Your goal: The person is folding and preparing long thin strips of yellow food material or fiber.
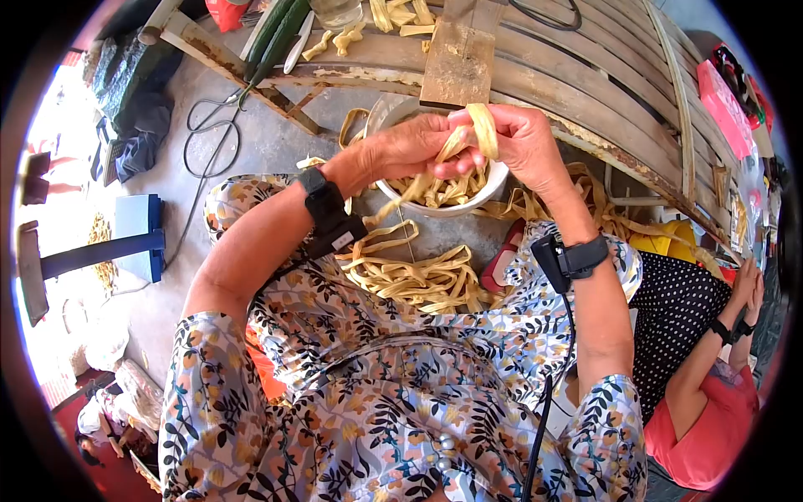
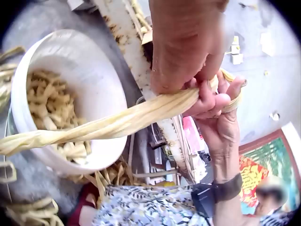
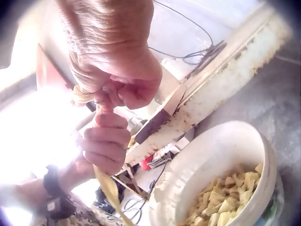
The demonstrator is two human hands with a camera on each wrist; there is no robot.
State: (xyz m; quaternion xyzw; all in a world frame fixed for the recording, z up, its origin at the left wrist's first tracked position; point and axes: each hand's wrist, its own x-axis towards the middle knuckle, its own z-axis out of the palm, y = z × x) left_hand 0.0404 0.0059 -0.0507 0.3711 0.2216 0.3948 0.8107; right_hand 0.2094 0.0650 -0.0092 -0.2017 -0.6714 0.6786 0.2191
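Observation:
A long, pale yellow, twisted fibrous strip (image 2: pixel 117 121) runs up to both hands, raised above a white bucket (image 2: pixel 75 52). My left hand (image 1: pixel 410 144) grips the strip, its fingers curled round it in the right wrist view. Close beside it, my right hand (image 1: pixel 529 144) pinches a loop (image 1: pixel 483 131) of the strip between thumb and fingers. The strip's tail hangs below my left hand (image 3: pixel 107 141). Short knotted yellow pieces (image 2: pixel 49 101) lie in the bucket. The strip's end between the two hands is partly hidden by fingers.
A slatted bamboo bench (image 1: pixel 569 79) stands ahead, bearing a wooden board (image 1: pixel 460 63), cucumbers (image 1: pixel 276 38), a knife (image 1: pixel 299 42) and knotted pieces (image 1: pixel 339 38). More long strips (image 1: pixel 418 276) lie heaped on the floor. Another person (image 1: pixel 703 410) sits at the right.

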